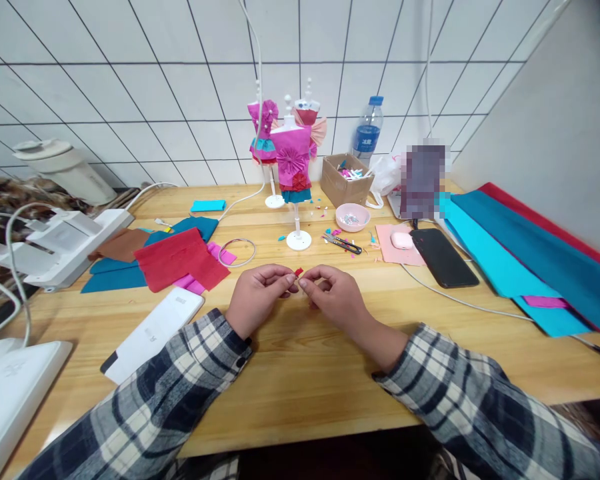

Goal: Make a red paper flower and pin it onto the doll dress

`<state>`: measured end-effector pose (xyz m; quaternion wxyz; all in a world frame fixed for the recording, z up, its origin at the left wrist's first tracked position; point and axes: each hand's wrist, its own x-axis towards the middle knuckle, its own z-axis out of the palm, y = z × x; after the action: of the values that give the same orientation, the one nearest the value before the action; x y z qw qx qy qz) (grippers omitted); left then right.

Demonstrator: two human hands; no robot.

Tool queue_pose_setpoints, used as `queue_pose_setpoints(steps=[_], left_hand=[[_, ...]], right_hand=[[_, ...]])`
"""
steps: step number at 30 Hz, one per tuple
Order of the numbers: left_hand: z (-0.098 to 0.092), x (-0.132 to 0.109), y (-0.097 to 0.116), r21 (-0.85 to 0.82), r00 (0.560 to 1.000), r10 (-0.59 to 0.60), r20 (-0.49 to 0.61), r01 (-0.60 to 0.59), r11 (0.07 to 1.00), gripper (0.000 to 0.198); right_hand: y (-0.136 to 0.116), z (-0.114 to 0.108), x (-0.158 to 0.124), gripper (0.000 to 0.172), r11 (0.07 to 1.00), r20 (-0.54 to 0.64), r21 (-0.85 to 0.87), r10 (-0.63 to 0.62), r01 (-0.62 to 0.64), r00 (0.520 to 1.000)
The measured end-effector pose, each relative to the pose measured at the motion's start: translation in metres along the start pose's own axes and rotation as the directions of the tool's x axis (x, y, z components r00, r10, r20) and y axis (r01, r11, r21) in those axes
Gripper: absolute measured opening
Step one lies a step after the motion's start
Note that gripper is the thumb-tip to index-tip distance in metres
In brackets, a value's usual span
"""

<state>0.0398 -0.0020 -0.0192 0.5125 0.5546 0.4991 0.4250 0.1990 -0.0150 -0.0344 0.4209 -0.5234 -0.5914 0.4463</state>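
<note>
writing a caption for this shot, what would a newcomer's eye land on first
Probably the brightly clad dress forms, back centre on the table. Next, a red scrap pinched between the left hand and right hand, in front of them. Then the long sheets on the right.

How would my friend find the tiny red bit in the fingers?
Find the wooden table, then the left hand and right hand, close together. Between them pokes the tiny red piece, far smaller than the red sheet lying to the left.
</note>
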Motion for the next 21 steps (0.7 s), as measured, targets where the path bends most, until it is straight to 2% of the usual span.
queue_pose_setpoints(steps=[2, 5, 9, 12, 16, 19, 21], left_hand=[[-0.001, 0.0, 0.001, -0.068, 1.0, -0.021, 0.004, 0.021, 0.997, 0.026], [-0.004, 0.001, 0.0, -0.077, 1.0, -0.003, -0.023, 0.001, 0.997, 0.028], [-0.011, 0.006, -0.003, 0.119, 0.977, 0.176, -0.118, -0.162, 0.98, 0.022], [-0.011, 0.007, -0.003, 0.258, 0.953, 0.293, -0.076, -0.265, 0.929, 0.018], [-0.008, 0.005, 0.001, 0.357, 0.935, 0.355, -0.008, -0.329, 0.874, 0.016], [-0.009, 0.004, 0.004, 0.4, 0.921, 0.387, 0.034, -0.368, 0.84, 0.017], [-0.012, 0.002, 0.004, 0.442, 0.898, 0.428, 0.102, -0.426, 0.789, 0.017]], right_hand=[[-0.001, -0.002, 0.0, 0.027, 0.985, 0.093, 0.15, 0.071, -0.085, 0.993], [-0.002, -0.006, 0.0, 0.033, 0.91, 0.223, 0.348, 0.156, -0.228, 0.962], [-0.004, -0.008, 0.001, 0.034, 0.84, 0.303, 0.414, 0.237, -0.351, 0.923], [-0.005, -0.006, 0.002, 0.033, 0.8, 0.314, 0.442, 0.285, -0.405, 0.906], [0.0, -0.01, 0.005, 0.028, 0.76, 0.298, 0.506, 0.289, -0.408, 0.91], [0.003, -0.017, 0.007, 0.032, 0.737, 0.38, 0.507, 0.274, -0.447, 0.884], [0.005, -0.023, 0.009, 0.032, 0.752, 0.421, 0.467, 0.273, -0.464, 0.865]])
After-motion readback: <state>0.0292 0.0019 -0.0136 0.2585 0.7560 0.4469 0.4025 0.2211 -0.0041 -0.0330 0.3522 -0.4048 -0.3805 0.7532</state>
